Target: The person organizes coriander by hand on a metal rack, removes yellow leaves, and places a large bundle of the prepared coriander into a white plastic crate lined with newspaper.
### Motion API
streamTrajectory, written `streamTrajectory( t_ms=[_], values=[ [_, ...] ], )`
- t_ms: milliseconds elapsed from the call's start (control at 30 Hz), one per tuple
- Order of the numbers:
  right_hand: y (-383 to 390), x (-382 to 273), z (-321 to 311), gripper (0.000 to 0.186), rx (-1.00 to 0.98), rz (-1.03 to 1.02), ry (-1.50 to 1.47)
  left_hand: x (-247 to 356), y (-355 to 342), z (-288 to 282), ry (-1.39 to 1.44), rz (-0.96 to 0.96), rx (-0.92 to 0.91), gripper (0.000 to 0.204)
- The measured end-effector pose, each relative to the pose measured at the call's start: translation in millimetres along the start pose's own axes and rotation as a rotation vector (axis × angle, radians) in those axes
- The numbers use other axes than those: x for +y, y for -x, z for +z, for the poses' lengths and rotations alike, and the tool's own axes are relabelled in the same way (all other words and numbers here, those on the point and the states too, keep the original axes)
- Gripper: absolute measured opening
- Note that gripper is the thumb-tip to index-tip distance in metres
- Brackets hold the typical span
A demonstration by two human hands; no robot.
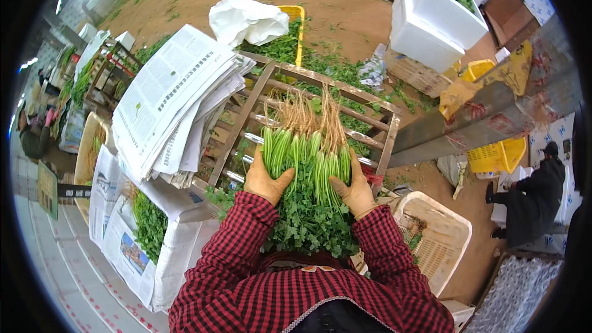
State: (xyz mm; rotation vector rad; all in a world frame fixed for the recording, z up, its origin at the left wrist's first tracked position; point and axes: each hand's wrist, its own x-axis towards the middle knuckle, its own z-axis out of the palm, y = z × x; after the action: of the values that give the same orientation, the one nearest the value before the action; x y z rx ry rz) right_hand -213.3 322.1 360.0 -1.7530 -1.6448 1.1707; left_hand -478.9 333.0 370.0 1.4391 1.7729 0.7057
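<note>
A wide bundle of leafy herbs [311, 209] lies in front of me, with pale green stems and long tan roots pointing away from me over a slatted wooden rack [385, 139] with metal bars. My left hand [265, 179], in a tan glove, grips the bundle's left side, thumb on the stems. My right hand [354, 185], gloved alike, grips its right side. Both forearms are in red-and-black checked sleeves. Just left of the rack lies a thick stack of newspapers [166, 98].
Newspaper-wrapped herbs [148, 225] lie at left; a cream plastic crate [444, 240] sits at right. Beyond stand a yellow crate [299, 37], white foam boxes [431, 31] and a taped post [462, 120]. A dark-clothed person [536, 203] is at right, another [34, 132] far left.
</note>
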Motion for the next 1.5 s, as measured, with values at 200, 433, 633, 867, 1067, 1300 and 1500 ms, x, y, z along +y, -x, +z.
streamTrajectory(
  t_ms=[200, 433, 633, 867, 1067, 1300, 1500],
  values=[
    [-21, -98, -18, 0.076, 0.359, -0.502, 0.463, -7, 5, 4, -0.200, -0.053, 0.041, 0.111],
    [-123, -155, 57, 0.030, -0.154, -0.842, 0.863, 11, 6, -1, -0.234, -0.037, 0.038, 0.107],
    [-167, -101, 57, 0.007, 0.014, -0.659, -0.405, 6, 9, -6, -0.131, -0.052, 0.062, 0.115],
    [-150, -127, 49, 0.026, -0.048, -0.663, 0.402, 1, 8, -11, -0.172, -0.097, -0.008, 0.116],
    [-173, -116, 41, 0.017, 0.222, -0.409, -0.348, -4, 8, -10, -0.185, -0.046, 0.047, 0.116],
    [-106, -175, 68, 0.021, -0.398, -0.739, 0.926, -9, 9, -6, -0.140, -0.065, 0.049, 0.118],
    [-123, -160, 56, 0.020, -0.055, -0.536, 0.378, -11, 11, -6, -0.135, -0.040, 0.077, 0.116]
  ],
)
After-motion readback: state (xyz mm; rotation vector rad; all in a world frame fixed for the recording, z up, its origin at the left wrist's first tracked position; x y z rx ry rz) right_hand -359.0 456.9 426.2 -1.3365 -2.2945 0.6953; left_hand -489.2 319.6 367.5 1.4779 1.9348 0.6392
